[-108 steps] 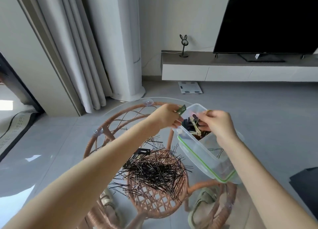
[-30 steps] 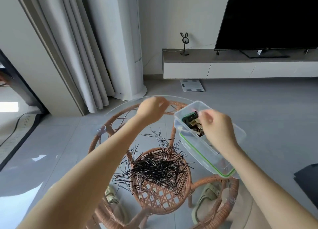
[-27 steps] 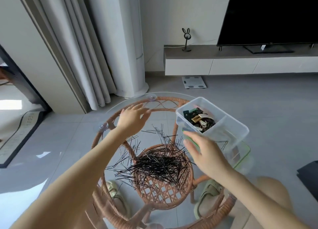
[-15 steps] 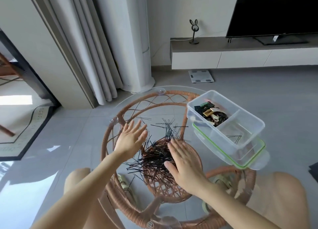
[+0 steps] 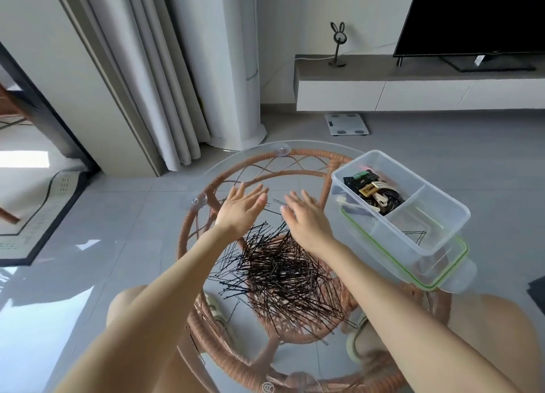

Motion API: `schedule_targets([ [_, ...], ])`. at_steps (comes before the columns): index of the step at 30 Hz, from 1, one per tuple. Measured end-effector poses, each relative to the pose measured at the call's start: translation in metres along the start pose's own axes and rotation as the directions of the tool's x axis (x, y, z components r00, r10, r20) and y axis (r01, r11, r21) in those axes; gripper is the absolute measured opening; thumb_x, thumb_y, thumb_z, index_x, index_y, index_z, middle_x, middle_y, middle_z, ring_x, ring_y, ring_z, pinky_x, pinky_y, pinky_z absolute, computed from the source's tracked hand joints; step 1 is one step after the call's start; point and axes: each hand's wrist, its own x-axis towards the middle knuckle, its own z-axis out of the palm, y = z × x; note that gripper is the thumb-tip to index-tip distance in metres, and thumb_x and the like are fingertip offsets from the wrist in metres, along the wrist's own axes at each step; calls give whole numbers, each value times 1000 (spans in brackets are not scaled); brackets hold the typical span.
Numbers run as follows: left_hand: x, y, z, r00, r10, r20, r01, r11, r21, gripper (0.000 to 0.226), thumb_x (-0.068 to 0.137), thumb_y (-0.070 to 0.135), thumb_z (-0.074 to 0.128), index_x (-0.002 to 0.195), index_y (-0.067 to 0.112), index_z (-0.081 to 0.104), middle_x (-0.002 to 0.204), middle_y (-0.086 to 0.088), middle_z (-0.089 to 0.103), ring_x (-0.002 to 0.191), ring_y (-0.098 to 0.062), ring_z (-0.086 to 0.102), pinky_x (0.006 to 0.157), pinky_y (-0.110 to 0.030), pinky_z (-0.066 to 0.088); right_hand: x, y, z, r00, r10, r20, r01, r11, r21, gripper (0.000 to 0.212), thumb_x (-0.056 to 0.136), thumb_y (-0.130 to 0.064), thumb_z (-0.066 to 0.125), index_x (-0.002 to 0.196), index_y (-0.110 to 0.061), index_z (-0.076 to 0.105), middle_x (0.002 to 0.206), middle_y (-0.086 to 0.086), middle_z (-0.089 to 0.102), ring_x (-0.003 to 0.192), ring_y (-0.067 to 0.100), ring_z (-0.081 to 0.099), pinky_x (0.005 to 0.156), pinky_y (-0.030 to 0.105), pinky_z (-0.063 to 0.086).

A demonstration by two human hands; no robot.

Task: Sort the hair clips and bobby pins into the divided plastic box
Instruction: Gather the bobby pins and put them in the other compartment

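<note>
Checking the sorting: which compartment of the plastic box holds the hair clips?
The far compartment, full of hair clips; the near compartment holds only a few bobby pins.

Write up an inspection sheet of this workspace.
Surface: round glass table on a rattan frame.
Job's things: bobby pins piled mid-table; divided plastic box at right on its green-edged lid, hair clips in far compartment, few pins in near one.
Clutter: nothing seen.
Hands: left hand and right hand open, fingers straight, over the pile's far edge, holding nothing.
Cables: white cable on the TV shelf.
Surroundings: television, curtain, floor scale, slippers under the table.
</note>
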Motion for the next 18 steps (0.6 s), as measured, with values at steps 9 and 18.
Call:
schedule_targets([
  [9,-85,18,0,989,36,142,64,770,-635,53,86,60,33,129,35,50,142,11,46,136,-5,33,118,-37,21,-81,-11,-21,985,-155,73,104,881,461,42,94,-38,43,127,-15,53,137,0,51,130,1,36,114,36,26],
  [18,-147,33,-3,959,-204,199,132,937,322,128,39,96,30,136,38,-31,157,-9,-9,145,-29,-7,119,-49,3,-142,12,-39,950,-106,293,189,943,-272,124,49,-91,32,143,-29,-20,154,0,-19,142,14,-17,116,37,-9],
])
